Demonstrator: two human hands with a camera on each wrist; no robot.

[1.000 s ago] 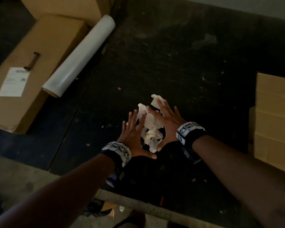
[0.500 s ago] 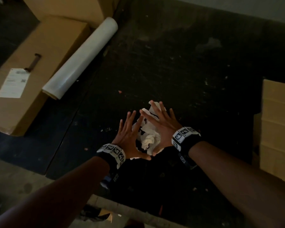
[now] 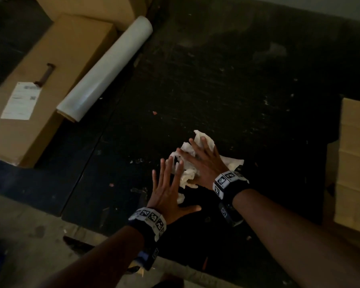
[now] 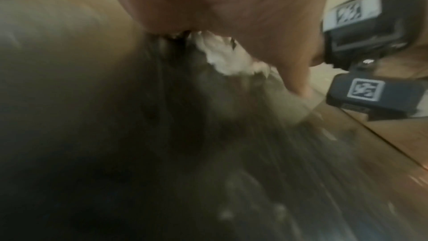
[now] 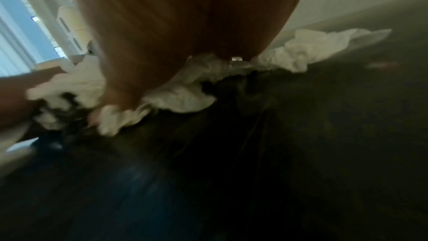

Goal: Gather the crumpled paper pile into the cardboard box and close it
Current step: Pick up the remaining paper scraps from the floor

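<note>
A pile of crumpled white paper [image 3: 188, 175] lies on the dark floor mat. My right hand [image 3: 203, 161] lies flat on top of it with straight, spread fingers; paper sticks out beyond the fingertips and to the hand's right. My left hand [image 3: 169, 187] is flat at the pile's left side, fingers spread, thumb stretched out under the pile's near edge. In the right wrist view the paper [image 5: 185, 92] bunches under my palm. In the left wrist view paper [image 4: 222, 58] shows below the palm. A cardboard box [image 3: 355, 163] stands at the right edge; its opening is out of view.
A long closed cardboard box [image 3: 42, 90] with a white label lies at the far left. A roll of clear film [image 3: 106, 67] leans beside it, and another box [image 3: 87, 7] stands behind. The black mat [image 3: 237, 90] bears small scraps. Bare concrete [image 3: 19, 235] lies near left.
The left hand has slid back toward me along the pile's left side. The right hand has flattened over the paper, which now spreads out to its right.
</note>
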